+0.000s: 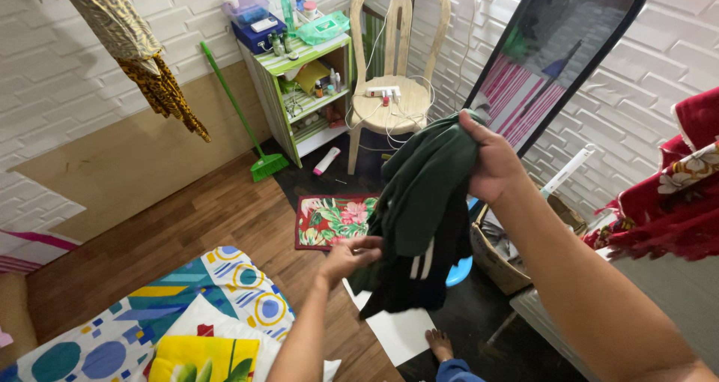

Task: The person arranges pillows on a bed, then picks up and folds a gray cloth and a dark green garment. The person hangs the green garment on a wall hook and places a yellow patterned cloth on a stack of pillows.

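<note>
My right hand (pixel 490 159) is raised and grips the top of a dark green garment (pixel 425 195) that hangs down in folds. A black garment with white stripes (pixel 419 273) hangs with it, lower down. My left hand (pixel 350 257) reaches in from below and pinches the lower left edge of the green cloth. Both hands are above the floor, in front of a floral mat (pixel 329 221). My bare foot (pixel 440 344) shows beneath the clothes.
A cream plastic chair (pixel 391 105) with a power strip, a green shelf (pixel 299 90) of bottles and a green broom (pixel 247 127) stand at the back wall. A tall mirror (pixel 554 52) leans at right, a basket (pixel 498 258) below it. Colourful bedding (pixel 172 322) lies bottom left.
</note>
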